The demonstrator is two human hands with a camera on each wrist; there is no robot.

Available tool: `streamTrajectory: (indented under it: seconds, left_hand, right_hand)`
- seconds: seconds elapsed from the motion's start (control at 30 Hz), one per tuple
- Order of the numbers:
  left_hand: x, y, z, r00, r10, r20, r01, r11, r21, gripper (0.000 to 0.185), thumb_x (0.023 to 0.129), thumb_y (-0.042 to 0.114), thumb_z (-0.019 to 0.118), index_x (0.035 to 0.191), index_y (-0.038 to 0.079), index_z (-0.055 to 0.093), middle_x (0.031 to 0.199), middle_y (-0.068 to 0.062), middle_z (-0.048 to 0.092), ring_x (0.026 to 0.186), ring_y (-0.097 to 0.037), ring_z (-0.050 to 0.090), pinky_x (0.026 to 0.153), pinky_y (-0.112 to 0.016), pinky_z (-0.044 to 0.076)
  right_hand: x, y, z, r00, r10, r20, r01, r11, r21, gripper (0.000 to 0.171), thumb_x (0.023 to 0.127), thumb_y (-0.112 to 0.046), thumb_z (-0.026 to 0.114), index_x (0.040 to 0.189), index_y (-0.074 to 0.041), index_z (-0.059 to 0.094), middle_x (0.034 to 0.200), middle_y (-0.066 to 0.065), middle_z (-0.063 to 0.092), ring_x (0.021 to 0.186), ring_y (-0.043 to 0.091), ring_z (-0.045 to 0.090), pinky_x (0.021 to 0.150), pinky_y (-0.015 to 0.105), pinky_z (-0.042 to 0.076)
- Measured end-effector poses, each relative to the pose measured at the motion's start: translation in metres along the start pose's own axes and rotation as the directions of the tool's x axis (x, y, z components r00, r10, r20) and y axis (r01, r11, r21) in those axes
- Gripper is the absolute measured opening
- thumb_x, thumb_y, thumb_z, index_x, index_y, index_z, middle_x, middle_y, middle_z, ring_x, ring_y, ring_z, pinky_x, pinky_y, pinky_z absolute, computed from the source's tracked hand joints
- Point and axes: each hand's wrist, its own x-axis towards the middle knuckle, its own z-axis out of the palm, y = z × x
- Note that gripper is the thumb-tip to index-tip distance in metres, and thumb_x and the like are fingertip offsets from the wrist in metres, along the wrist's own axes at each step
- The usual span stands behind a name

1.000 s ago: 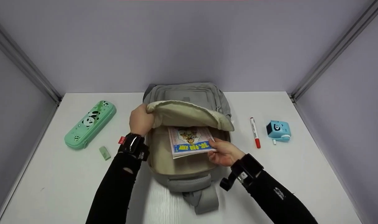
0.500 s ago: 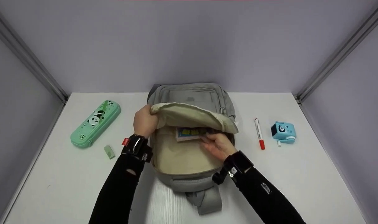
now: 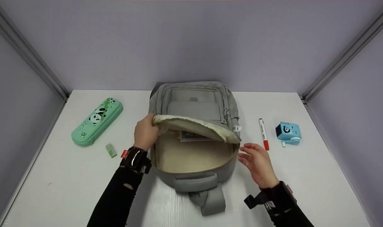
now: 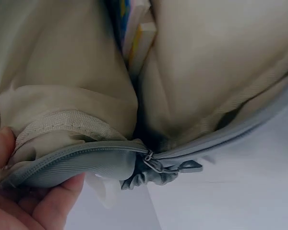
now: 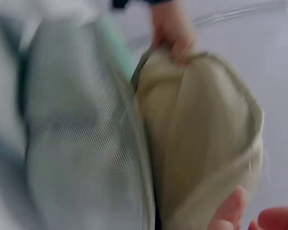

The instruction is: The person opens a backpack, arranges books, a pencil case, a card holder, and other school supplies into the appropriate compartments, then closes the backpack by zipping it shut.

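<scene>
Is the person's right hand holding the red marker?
No, the right hand hangs open beside the grey fabric backpack, while the red and white marker lies untouched on the white table.

I am working in a bare recording booth, not a lived-in room: plain lavender walls [image 3: 191, 44] close in a white tabletop [image 3: 305, 176] on three sides, with metal rails [image 3: 30, 60] running up the corners. School things lie on it: a backpack [image 3: 194, 101], a panda pencil case [image 3: 97, 121], an eraser [image 3: 110, 150], a red marker [image 3: 263, 134] and a blue sharpener [image 3: 288, 132].
</scene>
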Motion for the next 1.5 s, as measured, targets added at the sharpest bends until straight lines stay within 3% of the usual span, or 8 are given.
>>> streamTrajectory:
  seconds: [0.23,0.53,0.87,1.17,1.23,1.33,1.43,1.5]
  left_hand:
    - [-0.035,-0.028,0.006,0.996,0.085,0.019,-0.086,0.996,0.023,0.025,0.088,-0.004,0.049,0.106,0.001,0.065,0.097,-0.020,0.073,0.080,-0.034,0.065,0.072,-0.046,0.050]
    - [-0.083,-0.056,0.021,0.964,0.157,0.216,-0.163,0.987,0.010,0.035,0.080,-0.012,0.053,0.107,0.005,0.067,0.116,-0.016,0.069,0.112,-0.035,0.064,0.096,-0.050,0.051]
    - [-0.117,-0.064,0.040,0.940,0.304,0.155,-0.328,0.932,0.157,0.030,0.086,-0.003,0.061,0.113,0.005,0.071,0.122,-0.016,0.068,0.115,-0.036,0.064,0.099,-0.046,0.052]
    - [-0.147,-0.042,0.053,0.884,0.419,0.206,-0.451,0.880,0.146,0.031,0.091,0.006,0.063,0.121,0.008,0.068,0.121,-0.015,0.067,0.113,-0.033,0.064,0.097,-0.045,0.053]
    - [-0.151,-0.039,0.050,0.870,0.410,0.274,-0.453,0.884,0.117,0.035,0.091,0.006,0.062,0.126,0.007,0.065,0.124,-0.016,0.065,0.115,-0.034,0.062,0.098,-0.046,0.052]
    - [-0.142,-0.037,0.037,0.864,0.369,0.342,-0.415,0.907,0.069,0.032,0.092,0.003,0.059,0.123,0.004,0.066,0.119,-0.015,0.069,0.110,-0.031,0.065,0.095,-0.045,0.054]
    - [-0.118,-0.038,0.020,0.899,0.343,0.274,-0.372,0.926,0.063,0.025,0.090,-0.001,0.059,0.112,0.002,0.070,0.106,-0.014,0.073,0.099,-0.029,0.069,0.088,-0.044,0.056]
    - [-0.095,-0.042,0.010,0.926,0.336,0.172,-0.355,0.930,0.092,0.025,0.088,-0.004,0.058,0.109,0.000,0.070,0.107,-0.016,0.072,0.101,-0.032,0.068,0.089,-0.045,0.056]
  right_hand:
    - [0.006,0.030,-0.010,0.982,-0.176,-0.070,0.135,0.910,-0.391,0.032,0.102,-0.010,0.049,0.129,0.006,0.046,0.121,0.012,0.054,0.105,0.017,0.053,0.086,0.027,0.050]
    - [0.001,0.074,-0.003,0.954,-0.275,0.122,0.298,0.808,-0.509,0.047,0.101,-0.016,0.055,0.144,0.002,0.044,0.152,0.027,0.037,0.140,0.041,0.036,0.113,0.050,0.034]
    - [0.014,0.080,-0.011,0.980,-0.186,0.066,0.193,0.828,-0.526,0.044,0.101,-0.019,0.056,0.140,0.000,0.048,0.149,0.024,0.046,0.138,0.037,0.045,0.091,0.019,0.046]
    - [0.049,0.052,-0.039,0.983,-0.145,0.116,0.185,0.826,-0.533,0.042,0.098,-0.008,0.058,0.137,0.005,0.050,0.131,0.022,0.056,0.104,0.013,0.056,0.081,0.020,0.046]
    - [0.049,0.042,-0.044,0.979,-0.148,0.138,0.201,0.782,-0.590,0.044,0.099,-0.008,0.057,0.140,0.005,0.048,0.138,0.026,0.051,0.114,0.025,0.058,0.089,0.028,0.049]
    - [0.036,0.030,-0.039,0.951,-0.261,0.164,0.297,0.628,-0.719,0.045,0.098,-0.009,0.057,0.140,0.006,0.047,0.147,0.030,0.043,0.132,0.044,0.047,0.105,0.047,0.045]
    - [0.008,0.028,-0.017,0.867,-0.432,0.249,0.446,0.446,-0.776,0.043,0.094,-0.005,0.060,0.135,0.006,0.050,0.146,0.035,0.041,0.137,0.052,0.039,0.111,0.063,0.035]
    - [-0.013,0.034,0.002,0.778,-0.508,0.371,0.569,0.319,-0.758,0.041,0.091,-0.004,0.063,0.131,0.003,0.054,0.143,0.035,0.044,0.135,0.052,0.041,0.109,0.066,0.035]
